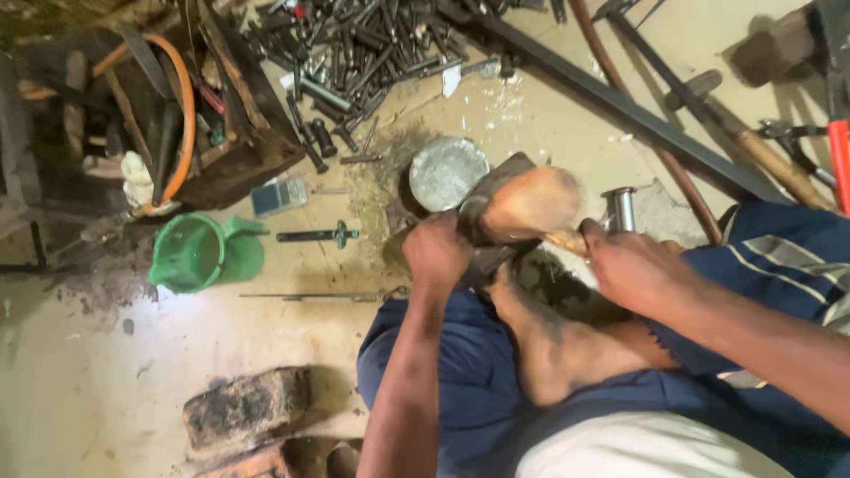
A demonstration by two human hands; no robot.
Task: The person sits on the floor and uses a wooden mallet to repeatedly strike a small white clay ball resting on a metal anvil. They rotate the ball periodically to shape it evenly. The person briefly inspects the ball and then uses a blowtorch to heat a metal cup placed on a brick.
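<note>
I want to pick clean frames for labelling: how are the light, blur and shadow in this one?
Head view: the left hand and right hand are softly blurred around the wooden block; the pale floor near the green jug looks washed out; the wooden crate at upper left sits in deep shadow.

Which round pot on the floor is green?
The plastic pot on the left, beside the wooden box, is bright green with a spout. The other round one, the tin just beyond the left hand, is dull grey metal.
</note>
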